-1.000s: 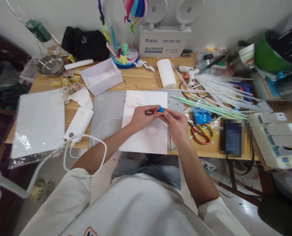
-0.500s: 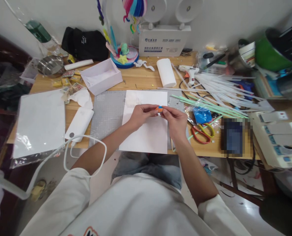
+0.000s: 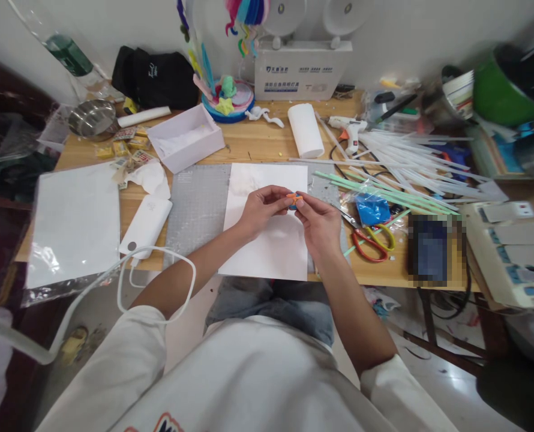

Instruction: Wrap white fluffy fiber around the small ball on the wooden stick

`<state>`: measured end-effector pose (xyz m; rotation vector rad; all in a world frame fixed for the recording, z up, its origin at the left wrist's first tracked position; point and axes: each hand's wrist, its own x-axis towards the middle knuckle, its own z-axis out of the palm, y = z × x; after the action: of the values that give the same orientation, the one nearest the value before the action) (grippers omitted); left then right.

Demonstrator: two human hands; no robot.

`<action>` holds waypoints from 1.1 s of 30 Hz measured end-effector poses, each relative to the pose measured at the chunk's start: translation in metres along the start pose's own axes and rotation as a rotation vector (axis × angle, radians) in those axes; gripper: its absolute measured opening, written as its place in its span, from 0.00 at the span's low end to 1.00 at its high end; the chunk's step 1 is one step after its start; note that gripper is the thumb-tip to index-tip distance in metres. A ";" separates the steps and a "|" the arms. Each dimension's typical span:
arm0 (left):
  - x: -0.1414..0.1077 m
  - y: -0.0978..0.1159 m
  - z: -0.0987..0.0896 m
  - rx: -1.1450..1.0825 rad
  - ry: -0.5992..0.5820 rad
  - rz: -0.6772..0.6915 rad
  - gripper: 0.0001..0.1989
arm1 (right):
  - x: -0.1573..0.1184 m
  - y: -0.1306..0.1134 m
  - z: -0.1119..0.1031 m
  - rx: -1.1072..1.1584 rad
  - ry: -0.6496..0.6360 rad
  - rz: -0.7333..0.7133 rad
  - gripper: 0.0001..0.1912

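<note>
Between the fingertips of both hands is a small orange and blue piece (image 3: 294,200), possibly soft clay, though its kind is too small to make out. My left hand (image 3: 266,211) pinches its left side with thumb and forefinger. From the right, my right hand (image 3: 320,224) grips the other side, its fingers partly covering it. Both hands hover over a white sheet of paper (image 3: 267,252), which lies on a grey cutting mat (image 3: 195,210). Scissors with red and yellow handles (image 3: 371,245) lie right of my right hand.
White glue sticks (image 3: 411,159) and green strips (image 3: 384,191) spread at the right, near a glue gun (image 3: 351,133). A white paper roll (image 3: 305,131) and white box (image 3: 186,139) stand behind. On the left are a power bank (image 3: 146,227) with a looping cable and a plastic-covered sheet (image 3: 75,222).
The orange and blue piece has turned between my fingertips, so its orange part now shows a different shape. Both hands stay in nearly the same place, and the view has shifted slightly.
</note>
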<state>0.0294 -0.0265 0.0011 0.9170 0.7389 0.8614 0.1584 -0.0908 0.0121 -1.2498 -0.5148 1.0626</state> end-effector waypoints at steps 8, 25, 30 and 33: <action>-0.002 0.006 0.001 0.035 0.042 0.001 0.22 | -0.004 -0.002 -0.001 -0.267 -0.004 -0.283 0.11; -0.003 0.007 0.002 -0.061 0.041 -0.072 0.22 | 0.000 0.005 0.007 -0.035 0.069 -0.134 0.15; -0.007 0.003 0.008 -0.016 0.072 -0.001 0.19 | -0.001 0.011 0.007 -0.029 0.103 -0.159 0.15; -0.009 0.002 0.009 0.004 0.056 0.039 0.18 | -0.004 0.014 0.008 -0.088 0.075 -0.217 0.16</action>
<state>0.0324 -0.0369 0.0083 0.9171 0.7733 0.9235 0.1452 -0.0909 0.0023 -1.2748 -0.6298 0.8149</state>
